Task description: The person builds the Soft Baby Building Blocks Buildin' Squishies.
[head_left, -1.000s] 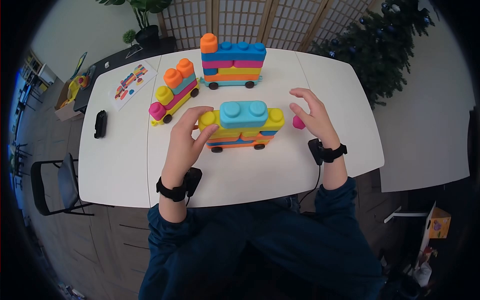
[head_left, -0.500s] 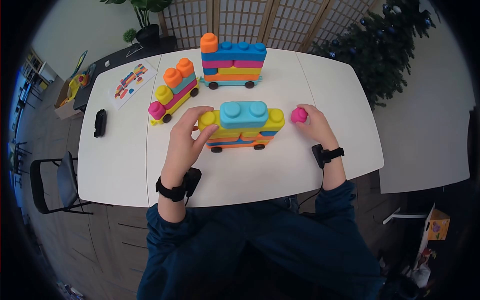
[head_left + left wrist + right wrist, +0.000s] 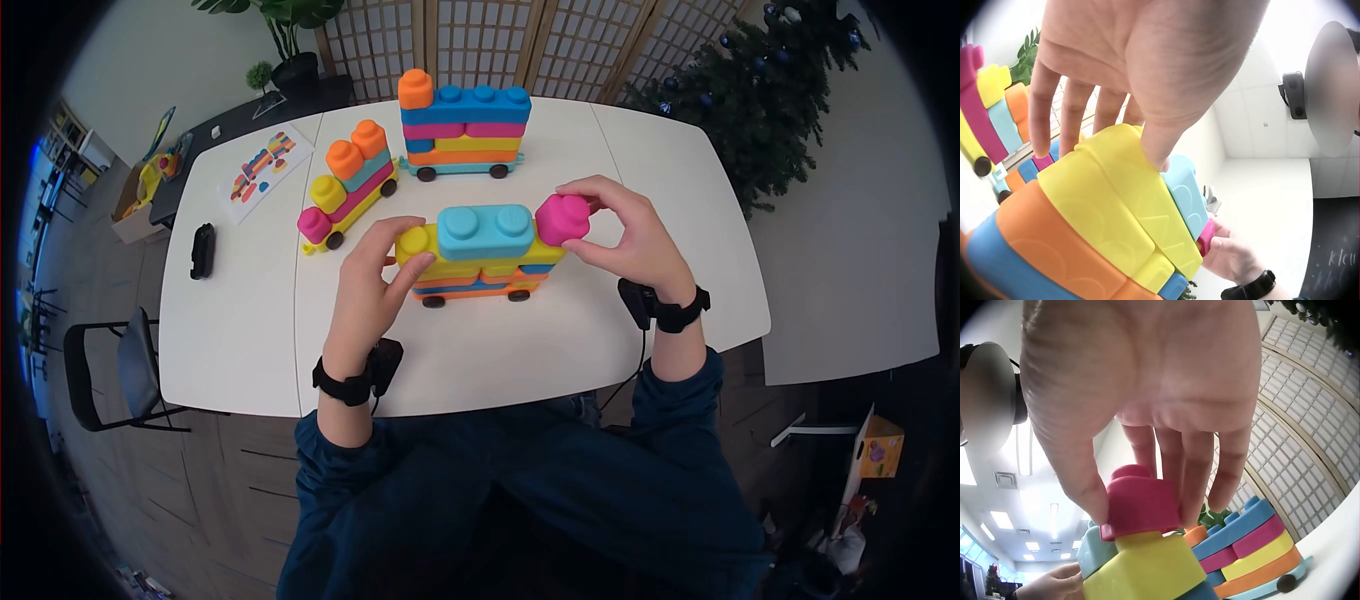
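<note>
A wheeled block stack stands mid-table, its top yellow layer [image 3: 470,262] carrying a light-blue two-stud block [image 3: 486,232]. My left hand [image 3: 372,290] grips the stack's left end, thumb in front and fingers behind, as the left wrist view also shows on the yellow blocks [image 3: 1104,200]. Between thumb and fingers my right hand [image 3: 640,240] pinches a magenta block [image 3: 563,219] at the stack's right end. In the right wrist view this magenta block [image 3: 1140,505] sits on or just above the yellow block [image 3: 1147,569]; whether it is fully seated I cannot tell.
Behind stands a taller wheeled stack [image 3: 467,130] with an orange block on top. To its left is a slanting wheeled stack [image 3: 350,188]. A printed picture sheet [image 3: 265,168] and a black object [image 3: 202,251] lie on the white table [image 3: 240,340] at the left.
My right hand took hold of the magenta block on the table at the right and carried it left to the right end of the middle stack. My left hand stays at the left end.
</note>
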Tool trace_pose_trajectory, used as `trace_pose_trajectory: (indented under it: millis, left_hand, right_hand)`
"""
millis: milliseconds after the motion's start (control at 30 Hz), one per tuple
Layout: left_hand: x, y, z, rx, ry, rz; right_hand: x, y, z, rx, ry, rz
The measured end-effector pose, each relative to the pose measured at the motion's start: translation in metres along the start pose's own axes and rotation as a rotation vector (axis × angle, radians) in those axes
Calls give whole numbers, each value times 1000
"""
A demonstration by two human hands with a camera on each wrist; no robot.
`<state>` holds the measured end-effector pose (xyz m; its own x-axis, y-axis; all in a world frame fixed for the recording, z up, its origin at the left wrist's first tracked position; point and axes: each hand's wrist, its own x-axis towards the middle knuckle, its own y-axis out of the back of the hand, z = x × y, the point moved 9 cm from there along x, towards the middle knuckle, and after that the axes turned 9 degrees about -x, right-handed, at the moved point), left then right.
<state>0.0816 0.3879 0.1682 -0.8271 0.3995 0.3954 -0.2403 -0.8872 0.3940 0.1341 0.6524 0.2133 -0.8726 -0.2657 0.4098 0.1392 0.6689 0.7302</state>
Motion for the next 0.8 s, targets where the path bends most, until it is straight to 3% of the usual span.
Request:
trace_pose_trajectory:
  millis: [433, 500, 533, 633, 700, 800]
  left_hand:
    - [-1, 0, 0, 0, 1, 5]
    - [0, 0, 1, 39, -22, -8]
    - [0, 0, 3, 75, -45, -22]
    - [-1, -2, 8, 145, -22, -77]
    - [-5, 1, 12, 117, 46, -60]
    - [-13, -1, 10, 91, 145, -49]
  right_hand:
    - [-9, -25, 4, 56, 3, 24]
    - [-13, -41, 18, 374, -123, -7]
    - [-16, -48, 28, 374, -124, -4]
    - [-29, -81, 74, 288, -246, -147]
    - [-39, -110, 94, 200, -400, -422]
    - [-42, -122, 92, 280, -439, -480]
